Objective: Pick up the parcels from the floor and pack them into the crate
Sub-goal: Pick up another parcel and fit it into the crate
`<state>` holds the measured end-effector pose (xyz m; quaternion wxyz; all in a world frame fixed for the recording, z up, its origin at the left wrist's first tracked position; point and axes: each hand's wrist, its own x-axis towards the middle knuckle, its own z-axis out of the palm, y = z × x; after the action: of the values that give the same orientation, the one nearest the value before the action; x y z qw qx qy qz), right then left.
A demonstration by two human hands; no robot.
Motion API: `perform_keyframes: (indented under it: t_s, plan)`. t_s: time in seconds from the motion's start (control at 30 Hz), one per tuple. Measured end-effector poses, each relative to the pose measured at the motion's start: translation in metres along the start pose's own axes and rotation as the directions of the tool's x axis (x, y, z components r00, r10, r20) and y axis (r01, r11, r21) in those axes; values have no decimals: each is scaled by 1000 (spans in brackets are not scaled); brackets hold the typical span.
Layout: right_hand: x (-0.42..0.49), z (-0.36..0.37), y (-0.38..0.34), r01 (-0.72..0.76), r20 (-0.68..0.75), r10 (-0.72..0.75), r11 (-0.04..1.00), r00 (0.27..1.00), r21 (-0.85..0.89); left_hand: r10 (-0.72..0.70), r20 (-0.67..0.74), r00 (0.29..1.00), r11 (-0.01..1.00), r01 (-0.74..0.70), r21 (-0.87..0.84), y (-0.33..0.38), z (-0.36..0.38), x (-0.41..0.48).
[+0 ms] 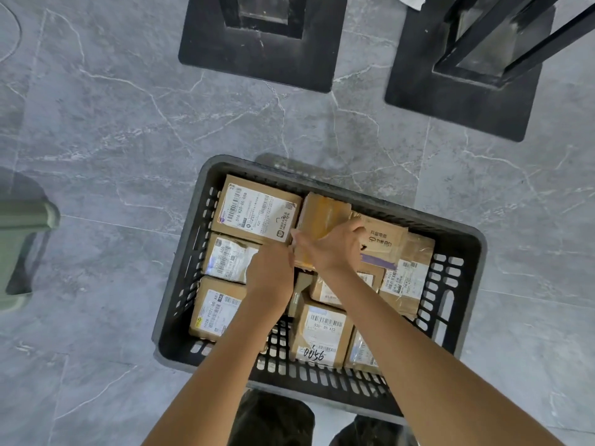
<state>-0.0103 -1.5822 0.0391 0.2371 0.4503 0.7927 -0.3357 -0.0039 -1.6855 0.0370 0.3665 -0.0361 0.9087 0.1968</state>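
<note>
Black slatted crate (190, 246) sits on the floor, packed with brown cardboard parcels (257, 212) bearing white labels; 1 tilted parcel (322, 217) rests on top toward 1 o'clock.

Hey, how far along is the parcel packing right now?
Done: several labelled parcels already lie in the black crate. In hand: the right hand grips a taped parcel over the crate's far side, with the left hand at its near corner. Left: seating that one. The visible floor shows no loose parcels, though beyond the view I cannot tell.
</note>
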Motion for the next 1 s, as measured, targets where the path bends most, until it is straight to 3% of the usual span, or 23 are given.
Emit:
perform_keyframes:
  t_s: [0.1, 0.17, 0.3, 0.43, 0.53, 0.67, 0.9, 1.0]
  plan:
    - [-1, 11, -2, -15, 25, 15, 1000, 1000, -25, 98, 32, 995, 968, -88, -235, -13, -3, -11]
    - [0, 19, -1, -19, 50, 22, 998, 999, -54, 130, 47, 990, 959, -114, -258, -16, 0, -13]
    - [11, 13, -4, 2, 75, 14, 979, 997, -204, 90, -88, 992, 995, -92, -26, -11, 5, 2]
    - [3, -1, 21, 254, 72, -248, 863, 966, -436, 138, -85, 987, 969, -117, 217, -6, 9, 19]
    - [1, 7, 36, 376, 144, -354, 772, 924, -512, 269, -93, 959, 885, -208, 416, -10, 15, 27]
    - [12, 11, 27, 373, 146, -350, 771, 925, -515, 412, -30, 910, 708, -300, 640, -11, 21, 29]
    - [5, -19, 9, 387, 319, -251, 776, 914, -498, 388, 169, 906, 735, -415, 536, 11, -25, 20]
    - [-17, -51, 15, 403, 273, -310, 813, 911, -420, 431, 181, 884, 699, -454, 553, 6, -64, 0]
